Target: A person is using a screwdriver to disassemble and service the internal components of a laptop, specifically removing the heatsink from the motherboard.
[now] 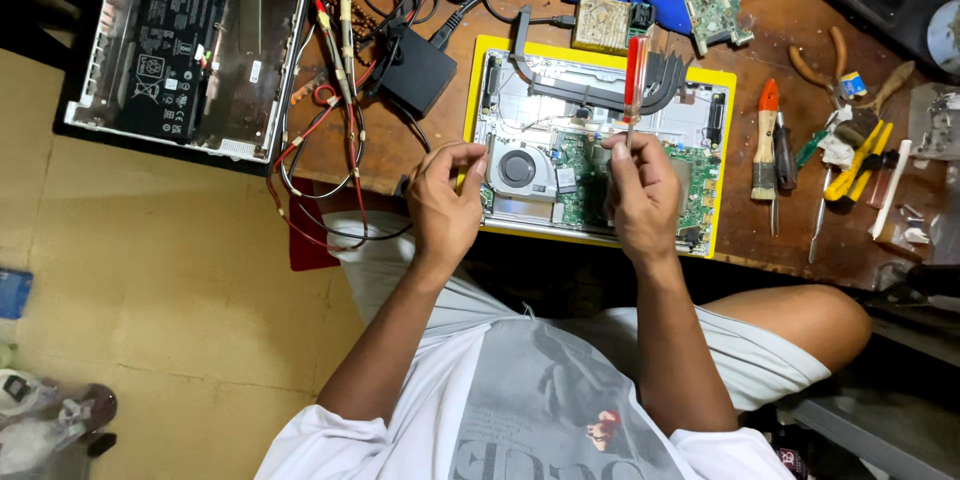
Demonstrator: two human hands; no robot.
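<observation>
The open laptop (600,155) lies on a yellow mat (722,80) at the near edge of the bench (400,155), right in front of the person. The right hand (640,190) has its fingers closed round a red-handled screwdriver (634,80), which stands upright over the laptop's green board, just right of the fan (517,168). The left hand (445,200) rests at the laptop's left edge, fingers curled and pinched near the fan; whether they hold anything I cannot tell. The step goes best, I judge, with the tool kept straight and the left hand steadying the case. Counted: one screwdriver in hand, one fan, a second opened laptop (190,40) far left of the mat, one brush (765,140) right of it
</observation>
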